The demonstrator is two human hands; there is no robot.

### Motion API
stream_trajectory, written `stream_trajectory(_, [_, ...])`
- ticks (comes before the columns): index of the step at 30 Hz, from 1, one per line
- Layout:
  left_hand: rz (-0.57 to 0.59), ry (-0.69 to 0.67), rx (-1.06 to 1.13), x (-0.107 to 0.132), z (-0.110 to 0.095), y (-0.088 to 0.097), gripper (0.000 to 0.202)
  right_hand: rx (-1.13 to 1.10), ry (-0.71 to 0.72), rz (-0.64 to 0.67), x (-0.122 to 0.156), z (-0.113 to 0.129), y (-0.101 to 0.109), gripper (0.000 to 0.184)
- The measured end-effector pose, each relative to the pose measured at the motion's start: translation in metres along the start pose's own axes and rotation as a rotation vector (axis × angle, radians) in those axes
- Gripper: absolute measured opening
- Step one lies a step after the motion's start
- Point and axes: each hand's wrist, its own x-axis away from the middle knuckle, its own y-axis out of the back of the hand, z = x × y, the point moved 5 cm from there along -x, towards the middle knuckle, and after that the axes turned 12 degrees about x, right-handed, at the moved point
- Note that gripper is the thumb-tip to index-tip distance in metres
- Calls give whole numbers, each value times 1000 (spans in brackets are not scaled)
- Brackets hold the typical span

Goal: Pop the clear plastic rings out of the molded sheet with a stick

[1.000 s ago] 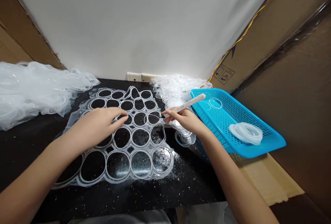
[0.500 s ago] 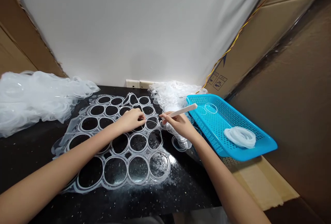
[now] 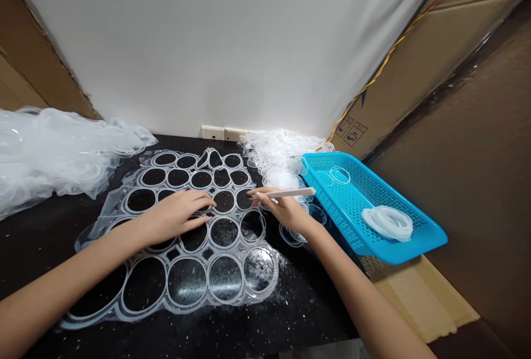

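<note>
A translucent sheet of joined rings (image 3: 186,303) lies flat on the black speckled tabletop. My left hand (image 3: 176,215) rests on its middle rows, thumb and fingers apart, with nothing visible in them. Between the thumb and fingers of my right hand (image 3: 288,212) is a slim white stick-like tool (image 3: 296,192). Its blunt end points right, and its tip lies near a ring at the sheet's right edge. The tip is too small to make out clearly.
Loose clear rings (image 3: 277,154) are heaped behind my right hand. A blue perforated basket (image 3: 415,204) at the right contains a stack of white rings (image 3: 388,223) and a few thin ones. Crumpled translucent sheets (image 3: 53,149) pile up at the left. Cardboard (image 3: 468,143) stands along the right side.
My left hand has moved left across the sheet, and its curled fingers have spread. The tool in my right hand has tipped closer to level. The view has shifted slightly.
</note>
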Motion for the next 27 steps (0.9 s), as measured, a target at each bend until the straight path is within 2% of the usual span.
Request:
stream_trajectory(3, [6,64,-24,10,17,5,28,106,45,88,0,3,-12,29])
stream_trajectory(8, [43,108,5,16,20,7,21,191,34,101,-2,2,-14,29])
stream_trajectory(13, [114,153,72,28,26,13,19,199,54,137,1,14,-17,28])
stream_trajectory(20, [205,250,143,46,44,24,25,130,117,246,6,37,-29,29])
stream_trajectory(24, [168,297,119,44,41,24,28,76,76,268,7,35,-32,30])
stream_trajectory(26, [85,286,51,41,31,26,35,29,32,246,7,30,-32,31])
stream_trajectory(27, [8,262,-10,38,23,29,38,5,11,225,7,28,-31,31])
